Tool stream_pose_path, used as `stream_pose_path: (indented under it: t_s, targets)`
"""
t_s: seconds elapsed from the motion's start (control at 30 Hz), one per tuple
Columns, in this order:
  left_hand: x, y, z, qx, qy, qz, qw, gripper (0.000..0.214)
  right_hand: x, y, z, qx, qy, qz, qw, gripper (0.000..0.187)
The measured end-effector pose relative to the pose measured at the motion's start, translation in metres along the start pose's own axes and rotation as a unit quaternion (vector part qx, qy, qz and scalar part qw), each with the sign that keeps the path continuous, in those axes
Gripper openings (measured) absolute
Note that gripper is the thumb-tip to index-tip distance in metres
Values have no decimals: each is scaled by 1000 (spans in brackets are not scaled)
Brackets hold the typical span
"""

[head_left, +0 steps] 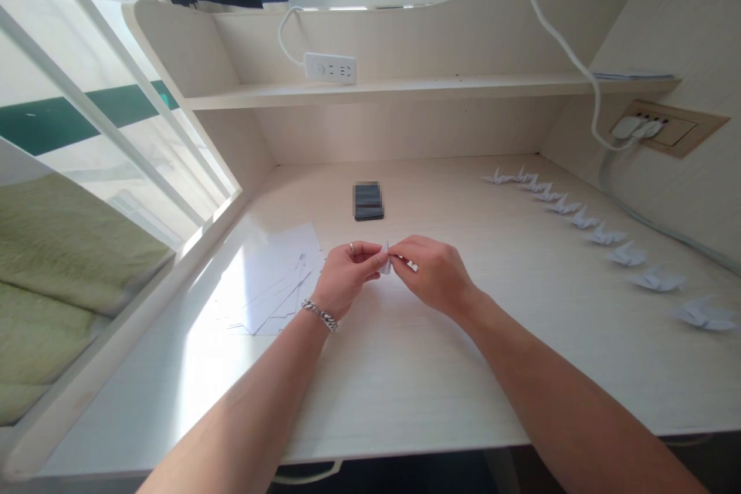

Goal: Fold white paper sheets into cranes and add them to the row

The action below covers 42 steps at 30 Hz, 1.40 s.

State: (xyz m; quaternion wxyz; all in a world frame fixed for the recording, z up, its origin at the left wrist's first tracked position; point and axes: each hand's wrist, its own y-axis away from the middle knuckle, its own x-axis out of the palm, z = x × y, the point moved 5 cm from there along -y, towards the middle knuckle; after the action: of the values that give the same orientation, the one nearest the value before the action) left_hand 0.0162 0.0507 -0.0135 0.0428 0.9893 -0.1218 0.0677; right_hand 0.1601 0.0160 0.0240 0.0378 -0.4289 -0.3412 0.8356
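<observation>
Between my two hands, above the middle of the desk, is a small folded white paper (385, 261). My left hand (346, 272), with a ring and a chain bracelet, pinches its left side. The fingertips of my right hand (433, 270) pinch its right edge. Much of the paper is covered by the fingers, so its exact shape cannot be made out. To the left lie loose white paper sheets (263, 270), partly in bright sunlight. Folded paper cranes (602, 235) stand in a curved row on the right side.
A dark phone-like object (369, 202) lies beyond my hands. A white power strip (329, 68) sits on the shelf (405, 90) at the back. One white cable (559, 35) runs to the wall socket (675, 127). White bed rails (109, 116) border the left side.
</observation>
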Motion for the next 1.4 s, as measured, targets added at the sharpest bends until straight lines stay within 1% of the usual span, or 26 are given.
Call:
stream_pose_path:
  t_s: [0.1,0.27,0.4,0.6,0.77,0.93,1.03,1.17,1.3,1.4]
  targets:
    - [0,0,-1,-5,-1,2,1000,32,2,1,2,-5,32,6,999,24]
    - [2,2,1,-32,59,27,997,29,4,2,3,-11,52,-7,999,27]
    - [4,3,2,-42,69,40,996,29,4,3,0,-10,11,-24,1000,29]
    - [5,3,2,-53,68,38,996,28,5,2,-5,22,-37,-31,999,20]
    - [5,3,1,-37,68,34,996,28,5,1,-5,24,-81,-19,996,19]
    - [6,3,-1,-30,80,21,996,30,5,1,-6,27,-127,-29,991,20]
    - [4,3,-1,-22,75,4,997,30,7,1,-7,57,-159,-38,985,17]
    - [2,1,0,0,62,-14,998,29,9,1,-10,128,-190,-54,972,11]
    - [3,1,1,22,58,-20,998,30,13,1,-14,184,-216,-32,958,11]
    - [4,1,-1,29,39,-30,998,31,16,2,-18,209,-241,-16,947,13]
